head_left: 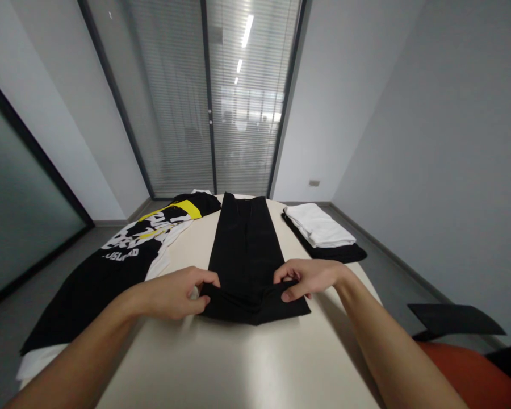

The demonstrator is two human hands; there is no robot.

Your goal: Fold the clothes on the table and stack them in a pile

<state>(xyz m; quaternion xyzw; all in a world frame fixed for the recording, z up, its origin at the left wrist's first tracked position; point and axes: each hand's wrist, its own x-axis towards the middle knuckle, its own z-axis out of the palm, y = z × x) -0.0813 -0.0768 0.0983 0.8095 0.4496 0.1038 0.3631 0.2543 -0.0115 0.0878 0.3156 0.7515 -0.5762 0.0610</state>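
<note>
Black trousers (247,244) lie lengthwise on the pale table, with what looks like the waistband at the far end. The near end is raised off the tabletop and partly turned over. My left hand (176,292) pinches its left corner between thumb and fingers. On the other side, my right hand (304,278) grips the right part of that same end, thumb on top, with some fingers hidden by the cloth.
A black shirt with white and yellow print (123,250) spreads along the table's left side, hanging over the edge. Folded white cloth (319,224) rests on folded black cloth (344,253) at the right. An orange chair (468,375) stands close by the table (221,363), lower right.
</note>
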